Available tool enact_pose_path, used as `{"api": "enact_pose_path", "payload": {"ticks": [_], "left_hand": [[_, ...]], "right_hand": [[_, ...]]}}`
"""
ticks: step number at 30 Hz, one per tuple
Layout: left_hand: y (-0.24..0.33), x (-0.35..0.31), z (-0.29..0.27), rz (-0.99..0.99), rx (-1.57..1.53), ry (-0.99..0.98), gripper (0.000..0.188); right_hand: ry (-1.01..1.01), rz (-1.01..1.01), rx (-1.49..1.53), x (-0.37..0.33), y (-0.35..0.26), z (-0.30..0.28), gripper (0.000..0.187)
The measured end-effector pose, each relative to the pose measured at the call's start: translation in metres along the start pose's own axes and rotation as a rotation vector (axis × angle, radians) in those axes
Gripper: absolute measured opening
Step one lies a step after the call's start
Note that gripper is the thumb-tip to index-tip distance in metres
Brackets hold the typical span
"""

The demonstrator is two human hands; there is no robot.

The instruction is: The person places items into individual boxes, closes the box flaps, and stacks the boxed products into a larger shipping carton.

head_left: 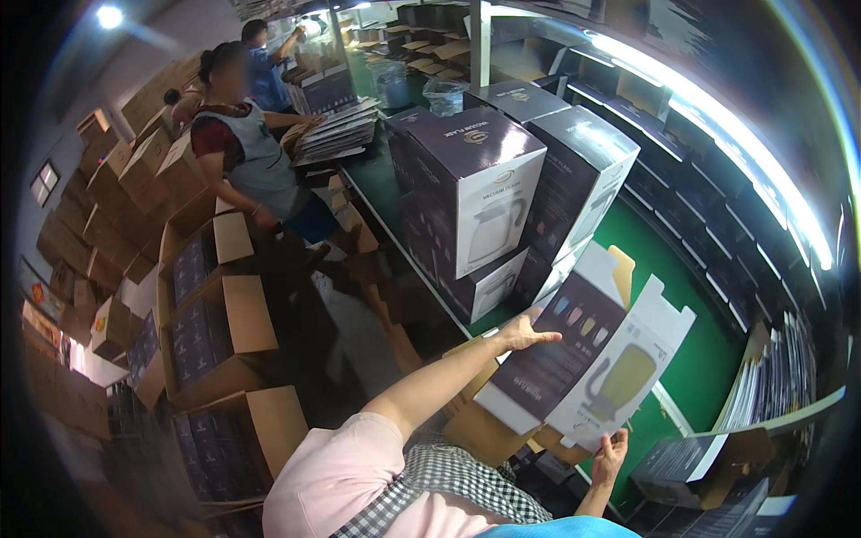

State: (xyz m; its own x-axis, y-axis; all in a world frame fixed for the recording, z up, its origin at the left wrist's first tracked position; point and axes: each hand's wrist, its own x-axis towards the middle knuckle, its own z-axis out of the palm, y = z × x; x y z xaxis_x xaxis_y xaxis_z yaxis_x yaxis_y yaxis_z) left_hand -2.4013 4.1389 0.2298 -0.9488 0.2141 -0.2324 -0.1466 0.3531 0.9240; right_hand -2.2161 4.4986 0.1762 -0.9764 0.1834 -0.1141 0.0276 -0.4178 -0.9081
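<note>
A partly opened carton (587,359) is held tilted in front of me, with flaps sticking out at its top and bottom ends. One panel is dark with small coloured jugs; the white panel beside it shows a large yellow-green jug. At the dark panel's left edge, my left hand (523,334) grips the carton, its thumb across the front and its other fingers partly hidden. My right hand (611,455) holds the lower corner of the white panel between thumb and fingers. Brown cardboard (489,426) shows behind and below the carton.
Closed jug cartons (502,215) are stacked on the green table (659,269). Flat cartons (780,377) stand upright at right, near an open box (700,471). Filled brown boxes (247,323) line the floor at left. A co-worker (256,152) stands at the table's far side, beside piled flat cartons (336,134).
</note>
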Motion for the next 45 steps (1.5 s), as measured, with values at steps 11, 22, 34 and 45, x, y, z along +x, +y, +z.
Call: {"api": "enact_pose_path", "payload": {"ticks": [11, 22, 34, 45], "left_hand": [[0.06, -0.06, -0.045, 0.283, -0.645, -0.096, 0.022], [0.118, -0.064, -0.049, 0.533, -0.527, -0.078, 0.022], [0.142, -0.152, -0.012, 0.957, 0.111, -0.66, 0.112], [0.218, -0.173, -0.005, 0.899, -0.101, -0.329, 0.053]], "right_hand": [[-0.758, -0.109, 0.427, 0.126, -0.225, 0.067, 0.073], [-0.124, -0.389, -0.096, 0.069, -0.289, 0.141, 0.069], [0.164, -0.601, -0.387, 0.096, -0.284, 0.112, 0.034], [0.013, -0.592, -0.274, 0.044, -0.298, 0.184, 0.047]]}}
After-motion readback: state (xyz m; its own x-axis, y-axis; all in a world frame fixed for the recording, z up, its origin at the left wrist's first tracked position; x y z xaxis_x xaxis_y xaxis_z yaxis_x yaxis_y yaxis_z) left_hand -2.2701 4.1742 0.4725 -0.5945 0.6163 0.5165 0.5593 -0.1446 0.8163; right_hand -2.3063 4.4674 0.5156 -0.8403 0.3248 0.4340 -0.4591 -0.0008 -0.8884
